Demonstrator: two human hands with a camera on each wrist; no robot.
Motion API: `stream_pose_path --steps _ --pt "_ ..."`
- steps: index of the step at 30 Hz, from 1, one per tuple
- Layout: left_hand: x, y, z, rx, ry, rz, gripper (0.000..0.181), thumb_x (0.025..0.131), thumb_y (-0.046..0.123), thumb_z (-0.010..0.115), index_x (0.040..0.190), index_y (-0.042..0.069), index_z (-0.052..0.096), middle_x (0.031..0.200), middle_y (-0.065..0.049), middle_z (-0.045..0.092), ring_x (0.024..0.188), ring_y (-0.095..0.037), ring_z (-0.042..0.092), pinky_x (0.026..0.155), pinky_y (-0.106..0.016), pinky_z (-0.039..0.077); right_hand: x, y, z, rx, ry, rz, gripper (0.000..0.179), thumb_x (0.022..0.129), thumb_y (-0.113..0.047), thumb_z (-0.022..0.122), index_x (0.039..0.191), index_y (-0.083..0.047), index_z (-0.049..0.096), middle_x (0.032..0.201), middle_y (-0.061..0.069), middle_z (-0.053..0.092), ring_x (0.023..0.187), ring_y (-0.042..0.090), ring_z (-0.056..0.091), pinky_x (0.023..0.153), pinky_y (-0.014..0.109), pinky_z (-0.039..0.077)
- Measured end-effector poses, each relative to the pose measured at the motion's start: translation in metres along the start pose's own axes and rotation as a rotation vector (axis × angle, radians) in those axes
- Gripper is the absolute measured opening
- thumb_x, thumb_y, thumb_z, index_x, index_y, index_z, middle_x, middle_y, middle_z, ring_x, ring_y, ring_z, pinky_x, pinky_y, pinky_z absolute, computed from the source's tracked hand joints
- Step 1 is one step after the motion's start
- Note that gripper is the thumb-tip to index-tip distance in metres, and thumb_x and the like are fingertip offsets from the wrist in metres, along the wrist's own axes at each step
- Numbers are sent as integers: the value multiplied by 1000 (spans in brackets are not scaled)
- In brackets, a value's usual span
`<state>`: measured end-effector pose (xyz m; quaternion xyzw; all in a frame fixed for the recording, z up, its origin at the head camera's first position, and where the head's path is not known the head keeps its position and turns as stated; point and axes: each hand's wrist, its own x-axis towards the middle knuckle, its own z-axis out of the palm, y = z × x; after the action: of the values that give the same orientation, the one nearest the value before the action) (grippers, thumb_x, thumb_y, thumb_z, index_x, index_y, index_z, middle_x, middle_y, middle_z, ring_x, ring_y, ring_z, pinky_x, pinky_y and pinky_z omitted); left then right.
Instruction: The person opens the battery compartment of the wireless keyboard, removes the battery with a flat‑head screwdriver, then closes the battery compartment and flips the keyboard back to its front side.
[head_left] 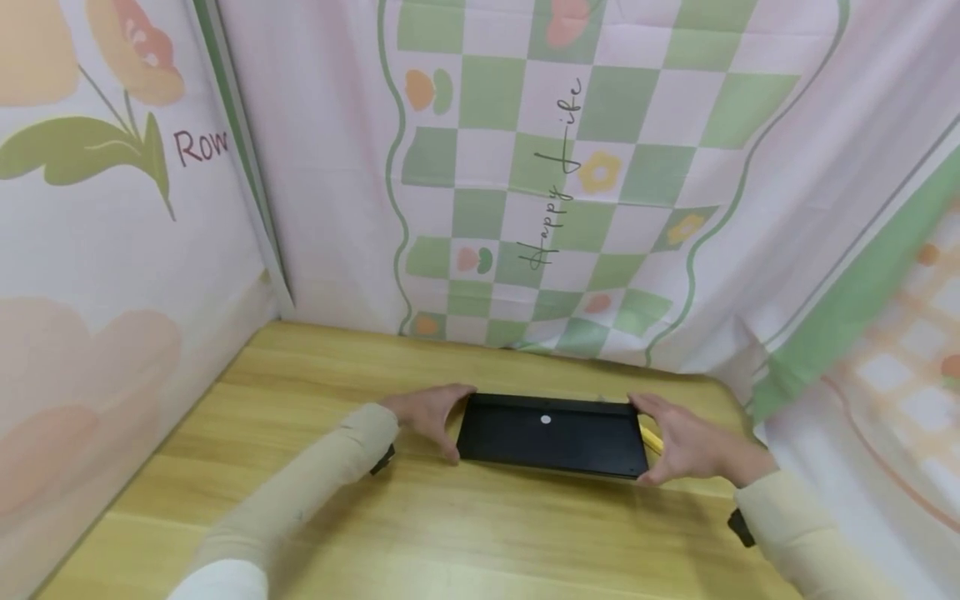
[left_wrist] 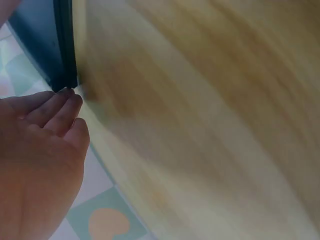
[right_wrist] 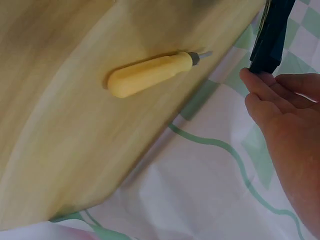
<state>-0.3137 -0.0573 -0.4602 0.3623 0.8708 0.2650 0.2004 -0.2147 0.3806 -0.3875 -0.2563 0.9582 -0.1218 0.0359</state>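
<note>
A flat black rectangular panel with a raised long edge and a small white round spot is held up between both hands over the wooden table. My left hand grips its left end, thumb at the near corner and fingers at the far one. At the opposite end my right hand grips it the same way. In the wrist views, the fingertips meet the panel's corners. A screwdriver with a yellow handle and short metal shaft lies on the table, partly hidden behind the right hand in the head view.
The wooden tabletop reaches back to a hanging checked curtain. Printed fabric borders the left side, and more curtain hangs close beside the right arm.
</note>
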Motion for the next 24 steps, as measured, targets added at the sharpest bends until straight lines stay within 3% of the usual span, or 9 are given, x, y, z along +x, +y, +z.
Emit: stream_pose_path --steps 6,12,20,24 --pt "0 1 2 31 41 32 124 70 27 98 166 0 23 172 -22 27 160 -37 29 133 -49 27 2 3 8 -8 17 -5 136 60 -52 100 155 18 33 156 42 41 141 61 45 112 72 43" --pt "-12 -3 -4 4 66 11 127 70 31 99 167 3 23 173 -18 28 156 -37 37 128 -52 36 8 -2 13 4 6 15 137 62 -55 99 159 13 30 161 39 38 145 59 41 114 72 42" --pt "-50 -23 -15 -21 103 -74 128 69 34 99 169 14 22 174 -9 27 158 -34 35 127 -55 38 37 -20 30 72 -12 -29 134 64 -52 99 160 13 30 162 36 38 148 57 39 117 71 39" --pt "-69 -35 -14 -29 135 -82 131 65 35 100 168 10 23 174 -11 29 156 -35 37 128 -56 35 51 -27 42 88 0 -83 131 63 -49 100 157 14 33 159 36 42 147 56 41 119 71 36"
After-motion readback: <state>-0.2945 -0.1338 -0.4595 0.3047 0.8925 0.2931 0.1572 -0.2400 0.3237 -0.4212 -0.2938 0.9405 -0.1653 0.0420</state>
